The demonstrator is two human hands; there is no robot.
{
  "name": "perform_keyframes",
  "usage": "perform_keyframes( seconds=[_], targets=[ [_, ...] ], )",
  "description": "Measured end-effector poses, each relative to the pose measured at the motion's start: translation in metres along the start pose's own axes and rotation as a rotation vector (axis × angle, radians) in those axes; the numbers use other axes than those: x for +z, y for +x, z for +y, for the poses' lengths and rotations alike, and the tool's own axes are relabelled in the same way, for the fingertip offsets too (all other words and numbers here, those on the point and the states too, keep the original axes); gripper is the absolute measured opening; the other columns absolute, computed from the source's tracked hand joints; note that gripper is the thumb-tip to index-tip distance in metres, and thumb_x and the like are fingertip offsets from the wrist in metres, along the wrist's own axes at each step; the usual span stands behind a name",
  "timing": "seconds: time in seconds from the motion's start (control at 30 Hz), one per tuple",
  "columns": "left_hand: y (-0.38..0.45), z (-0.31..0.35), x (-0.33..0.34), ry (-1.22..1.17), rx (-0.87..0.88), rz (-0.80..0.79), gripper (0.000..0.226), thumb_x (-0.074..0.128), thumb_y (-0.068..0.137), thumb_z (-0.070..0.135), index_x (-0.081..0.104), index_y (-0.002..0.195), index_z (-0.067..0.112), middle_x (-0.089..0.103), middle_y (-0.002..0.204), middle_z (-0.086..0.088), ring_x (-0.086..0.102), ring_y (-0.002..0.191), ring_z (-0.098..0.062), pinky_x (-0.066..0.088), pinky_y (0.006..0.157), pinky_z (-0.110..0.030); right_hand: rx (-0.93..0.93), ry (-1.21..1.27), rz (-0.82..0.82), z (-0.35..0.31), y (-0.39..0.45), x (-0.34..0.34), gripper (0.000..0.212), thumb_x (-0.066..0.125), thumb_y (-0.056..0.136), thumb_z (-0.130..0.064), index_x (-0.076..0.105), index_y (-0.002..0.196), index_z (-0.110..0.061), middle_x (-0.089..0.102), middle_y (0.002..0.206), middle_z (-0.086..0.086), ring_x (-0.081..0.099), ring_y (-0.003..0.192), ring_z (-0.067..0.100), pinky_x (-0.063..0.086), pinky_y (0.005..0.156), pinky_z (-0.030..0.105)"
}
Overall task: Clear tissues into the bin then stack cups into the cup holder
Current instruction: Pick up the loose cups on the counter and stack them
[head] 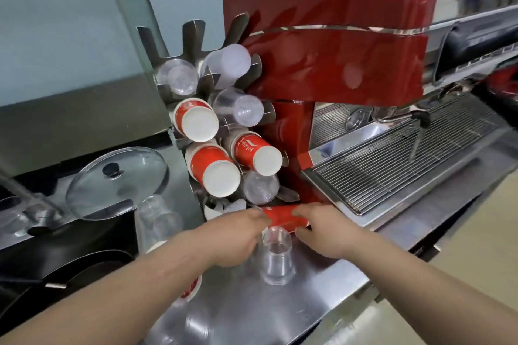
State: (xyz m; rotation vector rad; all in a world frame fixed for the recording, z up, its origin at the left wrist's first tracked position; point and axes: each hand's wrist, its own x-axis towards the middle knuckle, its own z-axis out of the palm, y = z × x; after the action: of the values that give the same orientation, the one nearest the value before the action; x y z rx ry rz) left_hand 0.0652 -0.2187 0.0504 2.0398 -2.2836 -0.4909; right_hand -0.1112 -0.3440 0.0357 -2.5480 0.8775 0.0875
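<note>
A metal cup holder (pixel 193 45) stands left of the red machine, its slots filled with red paper cups (pixel 213 173) and clear plastic cups (pixel 179 75) lying bottom-out. Both my hands grip a red paper cup (pixel 283 217) held sideways at the holder's lowest right slot. My left hand (pixel 238 235) holds its left end, my right hand (pixel 325 230) its right end. A clear plastic cup (pixel 276 256) stands upside down on the steel counter just below my hands. Another red cup (pixel 192 288) peeks out under my left forearm. No tissues or bin are visible.
The red coffee machine (pixel 330 45) with its wire drip grate (pixel 392 165) is on the right. A glass pot lid (pixel 117 179) and a clear cup stack (pixel 159 221) sit to the left, by a black pan (pixel 70 269). The steel counter (pixel 308 297) ends at the right front.
</note>
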Motion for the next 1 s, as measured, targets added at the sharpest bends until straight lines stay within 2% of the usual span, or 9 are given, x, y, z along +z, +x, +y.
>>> perform_keyframes(
  seconds=[0.1, 0.2, 0.3, 0.43, 0.57, 0.67, 0.73, 0.87, 1.0],
  targets=[
    [0.012, -0.003, 0.009, 0.063, -0.026, -0.029, 0.056, 0.047, 0.088, 0.001, 0.043, 0.140, 0.021, 0.048, 0.140, 0.000, 0.056, 0.114, -0.024, 0.050, 0.088, -0.034, -0.060, 0.047, 0.003, 0.004, 0.010, 0.017, 0.029, 0.052, 0.085, -0.019, 0.060, 0.112, -0.020, 0.063, 0.112, 0.005, 0.058, 0.105, 0.023, 0.046, 0.091, 0.032],
    [0.022, -0.006, 0.017, 0.148, -0.008, -0.057, 0.051, 0.050, 0.084, -0.001, 0.049, 0.132, 0.017, 0.051, 0.134, -0.001, 0.056, 0.113, -0.025, 0.046, 0.081, -0.028, -0.067, 0.033, -0.015, 0.008, 0.022, 0.034, 0.040, 0.051, 0.087, -0.018, 0.052, 0.128, -0.017, 0.053, 0.132, 0.010, 0.051, 0.122, 0.027, 0.042, 0.102, 0.034],
    [0.029, -0.011, 0.019, 0.263, -0.002, -0.036, 0.049, 0.052, 0.086, 0.004, 0.047, 0.134, 0.017, 0.051, 0.137, -0.003, 0.053, 0.120, -0.027, 0.049, 0.091, -0.036, -0.054, -0.057, -0.036, 0.014, 0.034, 0.048, 0.057, 0.052, 0.090, -0.022, 0.032, 0.144, -0.018, 0.029, 0.153, 0.012, 0.029, 0.140, 0.029, 0.029, 0.114, 0.036],
    [0.036, -0.006, 0.025, 0.294, 0.023, -0.068, 0.047, 0.056, 0.088, 0.010, 0.049, 0.134, 0.019, 0.053, 0.134, -0.003, 0.050, 0.124, -0.028, 0.047, 0.098, -0.039, -0.002, -0.126, -0.089, 0.020, 0.046, 0.056, 0.071, 0.054, 0.090, -0.028, 0.016, 0.149, -0.018, 0.017, 0.157, 0.009, 0.010, 0.145, 0.033, 0.021, 0.117, 0.043],
    [0.040, 0.000, 0.031, 0.229, -0.018, -0.117, 0.060, 0.058, 0.090, 0.010, 0.039, 0.145, 0.021, 0.041, 0.150, 0.000, 0.040, 0.135, -0.023, 0.039, 0.109, -0.036, 0.010, -0.148, -0.054, 0.021, 0.051, 0.062, 0.079, 0.061, 0.082, -0.024, 0.018, 0.147, -0.018, 0.029, 0.145, 0.011, 0.028, 0.133, 0.034, 0.031, 0.110, 0.038],
    [0.039, 0.004, 0.035, 0.136, -0.014, -0.126, 0.048, 0.055, 0.093, 0.011, 0.047, 0.140, 0.018, 0.046, 0.147, -0.002, 0.043, 0.134, -0.024, 0.042, 0.106, -0.037, -0.032, -0.162, -0.017, 0.026, 0.044, 0.070, 0.066, 0.063, 0.079, -0.027, 0.031, 0.136, -0.022, 0.038, 0.127, 0.011, 0.042, 0.115, 0.033, 0.041, 0.095, 0.039],
    [0.036, 0.010, 0.040, 0.094, 0.012, -0.112, 0.053, 0.055, 0.093, 0.010, 0.044, 0.144, 0.018, 0.041, 0.152, -0.001, 0.040, 0.136, -0.019, 0.040, 0.107, -0.034, -0.055, -0.124, -0.028, 0.029, 0.036, 0.074, 0.055, 0.062, 0.080, -0.028, 0.035, 0.128, -0.022, 0.041, 0.123, 0.010, 0.047, 0.111, 0.034, 0.043, 0.091, 0.040],
    [0.039, 0.019, 0.047, -0.040, -0.035, -0.077, 0.054, 0.047, 0.094, 0.012, 0.039, 0.147, 0.018, 0.034, 0.156, -0.002, 0.031, 0.142, -0.017, 0.025, 0.115, -0.025, -0.079, -0.035, -0.050, 0.036, 0.026, 0.078, 0.058, 0.063, 0.079, -0.029, 0.035, 0.130, -0.024, 0.047, 0.126, 0.006, 0.052, 0.112, 0.032, 0.047, 0.093, 0.042],
    [0.045, 0.019, 0.056, -0.012, -0.039, -0.066, 0.054, 0.037, 0.094, 0.034, 0.045, 0.141, 0.008, 0.043, 0.148, -0.016, 0.036, 0.138, -0.030, 0.021, 0.119, -0.039, -0.071, 0.069, -0.072, 0.043, 0.019, 0.078, 0.065, 0.065, 0.078, -0.038, 0.035, 0.135, -0.028, 0.046, 0.129, 0.002, 0.049, 0.115, 0.028, 0.044, 0.099, 0.039]
  ],
)
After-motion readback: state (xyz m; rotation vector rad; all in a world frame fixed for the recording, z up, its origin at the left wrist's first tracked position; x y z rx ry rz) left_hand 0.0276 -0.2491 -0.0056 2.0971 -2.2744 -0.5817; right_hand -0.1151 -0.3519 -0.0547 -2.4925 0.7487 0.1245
